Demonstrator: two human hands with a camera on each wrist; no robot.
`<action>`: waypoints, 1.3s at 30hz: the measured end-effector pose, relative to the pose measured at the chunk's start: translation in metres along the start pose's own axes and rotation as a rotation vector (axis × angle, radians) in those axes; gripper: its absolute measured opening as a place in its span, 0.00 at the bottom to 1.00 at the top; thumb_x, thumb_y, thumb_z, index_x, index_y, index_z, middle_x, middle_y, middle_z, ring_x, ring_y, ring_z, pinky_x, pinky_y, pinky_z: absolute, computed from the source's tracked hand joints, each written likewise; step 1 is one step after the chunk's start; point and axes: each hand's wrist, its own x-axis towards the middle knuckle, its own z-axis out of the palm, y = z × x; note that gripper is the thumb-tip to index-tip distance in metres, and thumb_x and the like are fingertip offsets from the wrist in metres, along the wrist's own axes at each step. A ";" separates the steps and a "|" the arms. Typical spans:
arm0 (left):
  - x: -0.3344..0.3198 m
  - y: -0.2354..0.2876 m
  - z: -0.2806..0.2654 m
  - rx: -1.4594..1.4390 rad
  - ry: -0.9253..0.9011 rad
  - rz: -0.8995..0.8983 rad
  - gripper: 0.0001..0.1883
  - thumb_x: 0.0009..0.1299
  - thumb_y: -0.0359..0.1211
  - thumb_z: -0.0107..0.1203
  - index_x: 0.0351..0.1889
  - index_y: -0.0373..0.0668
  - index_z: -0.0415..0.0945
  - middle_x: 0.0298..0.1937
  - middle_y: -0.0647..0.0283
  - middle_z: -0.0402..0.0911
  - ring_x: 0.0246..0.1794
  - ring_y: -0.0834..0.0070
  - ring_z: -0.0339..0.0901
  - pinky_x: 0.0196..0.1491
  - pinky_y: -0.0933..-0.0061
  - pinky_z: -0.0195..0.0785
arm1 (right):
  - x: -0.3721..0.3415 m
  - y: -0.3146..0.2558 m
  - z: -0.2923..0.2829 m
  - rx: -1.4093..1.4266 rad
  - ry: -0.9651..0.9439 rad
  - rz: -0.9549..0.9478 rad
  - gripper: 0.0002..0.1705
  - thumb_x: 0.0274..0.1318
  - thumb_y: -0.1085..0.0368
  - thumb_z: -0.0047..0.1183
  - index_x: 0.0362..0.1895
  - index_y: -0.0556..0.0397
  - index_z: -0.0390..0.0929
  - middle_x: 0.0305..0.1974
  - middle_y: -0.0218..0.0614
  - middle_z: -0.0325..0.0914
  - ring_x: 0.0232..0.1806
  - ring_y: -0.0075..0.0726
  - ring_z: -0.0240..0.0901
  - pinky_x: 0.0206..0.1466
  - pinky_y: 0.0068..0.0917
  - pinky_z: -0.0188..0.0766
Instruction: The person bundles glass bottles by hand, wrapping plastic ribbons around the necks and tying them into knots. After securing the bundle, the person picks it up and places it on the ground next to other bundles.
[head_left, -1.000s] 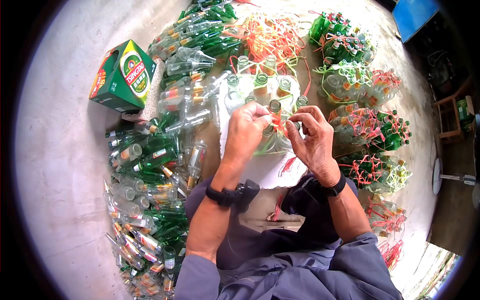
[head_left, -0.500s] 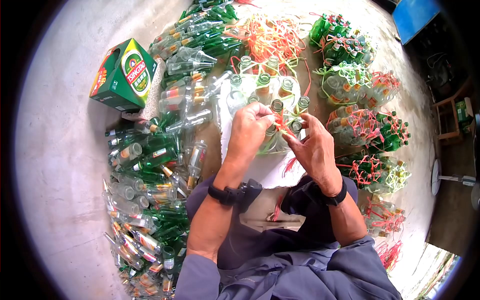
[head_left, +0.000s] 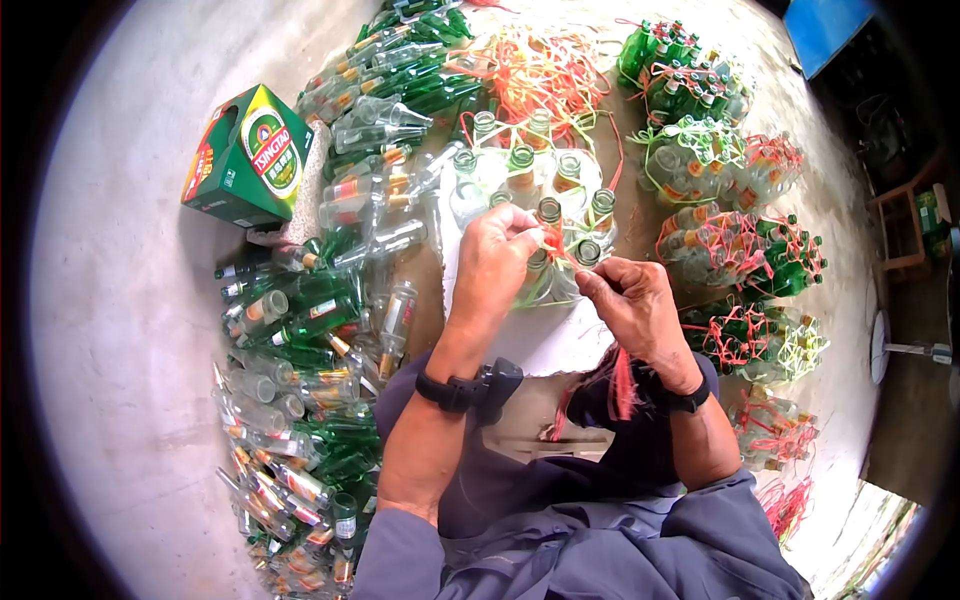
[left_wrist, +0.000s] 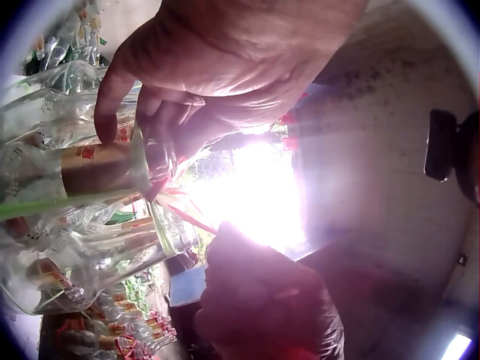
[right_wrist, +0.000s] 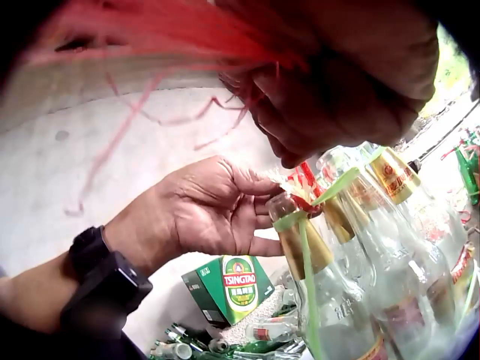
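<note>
Clear bottles (head_left: 568,175) stand upright in a cluster, with green strapping (left_wrist: 67,204) around their necks. My left hand (head_left: 490,265) pinches red and pale strapping (right_wrist: 304,184) against a bottle neck; in the right wrist view this hand (right_wrist: 210,206) lies beside the foremost neck. Just right of the nearest necks, my right hand (head_left: 640,312) pinches a red strand (left_wrist: 191,217), drawn out between the two hands in the left wrist view. A bundle of loose red strands (head_left: 622,385) hangs below the right hand. Part of the strapping is hidden behind the left fingers.
The cluster stands on a white board (head_left: 530,345). Loose bottles (head_left: 330,300) lie along the left, beside a green carton (head_left: 250,160). Tangled strapping (head_left: 545,80) is heaped beyond the board, and tied bottle bundles (head_left: 715,250) line the right side.
My right hand has moved down and to the right, away from the bottle necks, and red strands now hang beneath it. The left hand stays at the same neck.
</note>
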 end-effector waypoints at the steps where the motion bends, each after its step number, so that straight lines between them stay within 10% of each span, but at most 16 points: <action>1: -0.001 0.002 0.000 0.000 0.002 -0.010 0.03 0.68 0.24 0.58 0.37 0.36 0.81 0.32 0.71 0.80 0.32 0.87 0.71 0.39 0.83 0.64 | 0.000 -0.006 -0.003 0.096 -0.038 0.091 0.18 0.65 0.63 0.60 0.24 0.62 0.78 0.15 0.23 0.62 0.21 0.13 0.56 0.22 0.24 0.52; 16: 0.006 -0.011 -0.002 -0.006 -0.046 -0.006 0.03 0.70 0.23 0.55 0.39 0.34 0.79 0.38 0.59 0.87 0.37 0.81 0.80 0.47 0.79 0.69 | 0.009 -0.013 -0.046 0.833 0.111 0.283 0.14 0.68 0.62 0.57 0.31 0.58 0.82 0.19 0.20 0.67 0.18 0.11 0.53 0.22 0.15 0.46; 20: 0.003 -0.005 -0.001 -0.045 -0.054 0.000 0.03 0.70 0.23 0.55 0.38 0.35 0.80 0.37 0.61 0.86 0.36 0.82 0.79 0.46 0.80 0.69 | 0.016 0.015 -0.056 0.175 0.248 0.241 0.15 0.67 0.62 0.58 0.50 0.61 0.83 0.28 0.28 0.78 0.27 0.19 0.71 0.31 0.17 0.66; 22: 0.000 0.001 -0.001 0.033 -0.035 0.009 0.03 0.70 0.24 0.56 0.38 0.35 0.80 0.34 0.65 0.85 0.35 0.83 0.78 0.44 0.81 0.68 | 0.020 0.003 -0.049 -0.229 0.553 -0.108 0.20 0.63 0.64 0.62 0.56 0.61 0.80 0.41 0.37 0.82 0.40 0.29 0.78 0.45 0.25 0.75; 24: -0.002 0.002 0.001 0.004 -0.032 0.027 0.03 0.70 0.24 0.57 0.38 0.36 0.81 0.34 0.66 0.84 0.35 0.84 0.77 0.43 0.81 0.68 | 0.020 -0.028 -0.044 -0.294 0.484 -0.104 0.25 0.58 0.67 0.65 0.58 0.61 0.78 0.52 0.45 0.81 0.51 0.42 0.80 0.57 0.33 0.75; 26: -0.004 0.003 0.002 -0.022 -0.035 0.046 0.03 0.70 0.24 0.57 0.39 0.37 0.81 0.33 0.67 0.83 0.34 0.84 0.76 0.42 0.81 0.68 | 0.031 -0.044 -0.031 -0.687 0.285 -0.495 0.29 0.54 0.68 0.66 0.61 0.60 0.76 0.52 0.51 0.81 0.51 0.51 0.80 0.58 0.39 0.74; 30: -0.004 0.006 0.002 -0.028 -0.022 0.043 0.03 0.70 0.24 0.58 0.40 0.38 0.81 0.34 0.67 0.84 0.35 0.84 0.76 0.43 0.80 0.68 | 0.055 -0.035 0.004 -0.712 -0.095 -0.540 0.28 0.56 0.69 0.56 0.63 0.59 0.72 0.45 0.46 0.82 0.49 0.51 0.80 0.56 0.46 0.69; 35: -0.002 -0.001 0.000 -0.078 -0.050 0.037 0.03 0.71 0.25 0.59 0.41 0.38 0.82 0.33 0.67 0.84 0.35 0.85 0.76 0.41 0.80 0.68 | 0.066 -0.028 -0.002 -0.685 -0.205 -0.551 0.05 0.60 0.70 0.55 0.40 0.56 0.78 0.30 0.46 0.79 0.33 0.57 0.78 0.33 0.46 0.72; 39: -0.002 -0.007 0.003 -0.107 -0.046 0.041 0.03 0.71 0.24 0.60 0.40 0.38 0.82 0.31 0.69 0.82 0.33 0.86 0.75 0.39 0.82 0.67 | 0.064 -0.030 -0.006 -0.662 -0.112 -0.592 0.07 0.60 0.69 0.56 0.29 0.58 0.80 0.22 0.47 0.75 0.26 0.53 0.77 0.30 0.43 0.70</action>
